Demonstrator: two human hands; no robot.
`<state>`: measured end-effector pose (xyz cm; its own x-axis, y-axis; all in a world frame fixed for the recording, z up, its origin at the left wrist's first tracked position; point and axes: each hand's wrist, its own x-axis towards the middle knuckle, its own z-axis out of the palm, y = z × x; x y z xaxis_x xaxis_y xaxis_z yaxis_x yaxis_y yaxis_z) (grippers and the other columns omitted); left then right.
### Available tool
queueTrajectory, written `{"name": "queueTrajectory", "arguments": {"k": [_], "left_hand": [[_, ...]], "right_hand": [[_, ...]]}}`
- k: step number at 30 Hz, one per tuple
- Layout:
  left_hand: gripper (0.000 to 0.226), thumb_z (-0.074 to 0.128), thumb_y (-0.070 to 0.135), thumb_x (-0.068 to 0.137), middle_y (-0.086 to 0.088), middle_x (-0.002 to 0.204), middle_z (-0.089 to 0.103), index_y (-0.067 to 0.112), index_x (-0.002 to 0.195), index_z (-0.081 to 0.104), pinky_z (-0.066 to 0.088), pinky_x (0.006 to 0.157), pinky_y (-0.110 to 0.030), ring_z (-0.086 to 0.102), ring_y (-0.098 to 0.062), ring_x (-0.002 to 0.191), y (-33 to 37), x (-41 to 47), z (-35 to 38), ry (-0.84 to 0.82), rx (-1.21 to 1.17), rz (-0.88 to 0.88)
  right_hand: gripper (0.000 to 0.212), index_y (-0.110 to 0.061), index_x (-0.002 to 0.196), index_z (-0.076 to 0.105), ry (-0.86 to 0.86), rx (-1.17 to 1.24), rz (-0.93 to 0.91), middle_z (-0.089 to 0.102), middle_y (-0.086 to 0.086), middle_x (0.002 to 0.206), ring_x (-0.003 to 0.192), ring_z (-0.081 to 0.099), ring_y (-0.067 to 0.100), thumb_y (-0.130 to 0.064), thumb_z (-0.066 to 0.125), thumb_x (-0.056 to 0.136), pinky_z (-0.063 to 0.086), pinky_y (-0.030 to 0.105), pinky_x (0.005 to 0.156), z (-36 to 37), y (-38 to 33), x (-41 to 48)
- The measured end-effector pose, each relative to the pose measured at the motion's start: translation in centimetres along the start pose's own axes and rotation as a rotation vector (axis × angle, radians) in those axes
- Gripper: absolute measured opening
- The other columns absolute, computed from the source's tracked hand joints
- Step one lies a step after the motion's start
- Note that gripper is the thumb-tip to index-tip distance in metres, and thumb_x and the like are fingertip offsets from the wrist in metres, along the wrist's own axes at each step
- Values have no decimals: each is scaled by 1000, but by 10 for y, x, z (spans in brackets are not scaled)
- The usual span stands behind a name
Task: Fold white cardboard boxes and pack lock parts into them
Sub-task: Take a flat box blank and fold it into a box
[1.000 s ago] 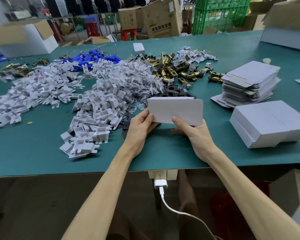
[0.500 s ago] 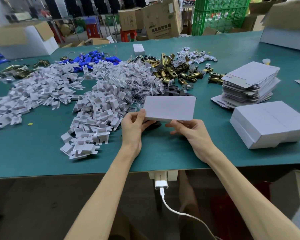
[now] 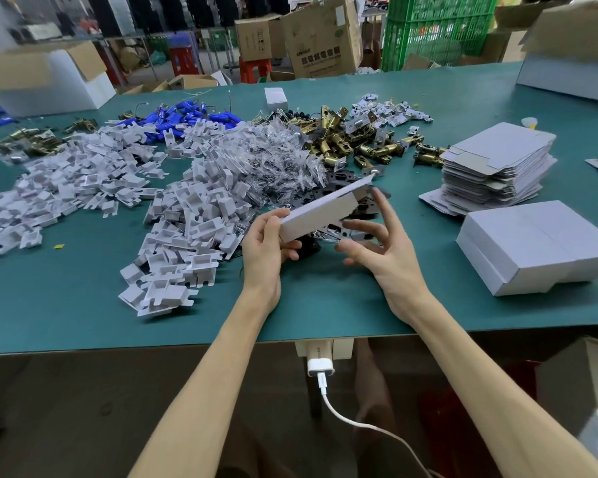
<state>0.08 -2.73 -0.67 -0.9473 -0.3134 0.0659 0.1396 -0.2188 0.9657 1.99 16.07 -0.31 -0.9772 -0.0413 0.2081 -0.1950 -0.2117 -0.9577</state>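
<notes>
My left hand (image 3: 266,250) pinches the near end of the white box blank (image 3: 320,208), thumb above and fingers curled beneath, and the card tilts up and away from that grip, above the table (image 3: 83,298). My right hand (image 3: 384,251) is spread with straight fingers at the far end, holding nothing. I judge it should push the end flap in along its crease against a firm pinch.

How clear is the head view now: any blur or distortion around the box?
Head view: the white box in the left hand is fairly sharp; the open carton at top left smears with blur; the table edge bows from the wide lens; light even, shadows soft, no glare.
</notes>
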Motion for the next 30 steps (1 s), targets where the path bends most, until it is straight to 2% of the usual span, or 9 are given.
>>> {"name": "queueTrajectory", "arguments": {"k": [3,5,9,13,17,20,23,26,30], "left_hand": [[32,49,18,108,-6,89,69,14,103,80,44,50,-22,57,-10,58,0,-2,0,-34,49,6],[37,48,22,110,-2,71,67,17,95,81,41,48,-21,51,-10,53,0,-3,0,-67,55,8],[41,50,28,111,0,50,55,11,82,73,36,39,-21,47,-12,42,-3,-4,2,-143,135,2],[42,54,37,108,4,53,54,10,78,67,35,36,-21,52,-10,42,-3,-7,1,-222,211,23],[48,56,38,106,-10,71,62,-3,85,69,45,50,-28,56,-15,60,-3,-8,4,-289,217,65],[42,59,44,98,-8,99,78,8,106,77,61,75,-33,70,-18,87,1,-10,5,-347,119,32],[42,64,49,91,-6,114,78,16,114,75,58,95,-40,71,-20,105,3,-11,3,-389,68,46],[44,72,40,88,-5,117,77,9,119,73,56,90,-28,71,-15,108,5,-12,3,-424,50,57],[39,73,20,90,-7,117,78,1,124,71,56,89,-26,71,-14,106,5,-12,4,-436,59,73]], "right_hand": [[101,-25,160,27,43,72,78,59,14,137,102,73,29,-16,83,76,61,37,84,-3,1,2],[80,-23,151,43,-26,57,39,64,5,134,101,74,26,-13,81,81,60,35,84,-3,2,2],[38,-14,118,67,-75,6,-5,76,5,96,78,69,20,-18,79,83,54,41,80,-1,3,0],[28,-24,110,76,-26,74,-19,75,3,97,54,51,11,-30,78,83,48,24,56,-1,-1,-2],[29,-24,111,75,11,68,-6,74,5,95,56,44,10,-35,76,85,40,22,51,-2,-1,-1],[34,-23,116,74,7,5,7,74,15,102,60,48,10,-35,78,84,43,21,51,-2,-1,-1],[36,-23,116,75,-3,-15,7,73,12,94,59,49,9,-33,80,82,43,20,51,-2,1,-1],[33,-27,113,76,-35,-49,13,69,3,84,55,45,8,-31,82,81,40,20,50,-1,3,0],[33,-29,114,75,-48,-91,20,70,-5,82,54,48,4,-29,82,82,43,18,51,0,3,0]]}}
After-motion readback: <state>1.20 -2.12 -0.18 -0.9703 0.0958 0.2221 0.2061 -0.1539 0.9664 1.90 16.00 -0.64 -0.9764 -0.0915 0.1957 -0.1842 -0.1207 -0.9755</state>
